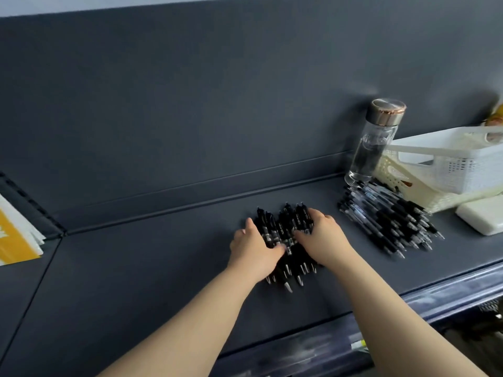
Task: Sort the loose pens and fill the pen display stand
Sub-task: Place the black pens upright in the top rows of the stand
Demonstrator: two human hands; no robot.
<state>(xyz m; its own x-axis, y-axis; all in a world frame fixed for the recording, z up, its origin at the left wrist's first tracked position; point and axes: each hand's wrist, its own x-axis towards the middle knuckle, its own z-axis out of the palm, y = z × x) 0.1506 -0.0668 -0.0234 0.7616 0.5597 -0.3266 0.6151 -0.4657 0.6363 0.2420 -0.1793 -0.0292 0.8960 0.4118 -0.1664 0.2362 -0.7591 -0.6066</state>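
Black pens (285,232) are lying as one tight bundle on the dark shelf (136,268), mid-front, silver tips pointing toward the person. White basket (462,170) is sitting at far right on a tilted cream basket (392,172); contents are showing only as pale shapes, not identifiable. Glass bottle (373,148) with metallic cap is standing upright just left of the baskets; fill cannot be told. Second pile of pens (389,221), clear and black barrels mixed, is lying just in front of bottle and cream basket. Bundle barrels are showing black with pale print. Left hand (253,248) and right hand (324,240) are cupping the bundle from either side, fingers curling over the barrels, gripping it between them
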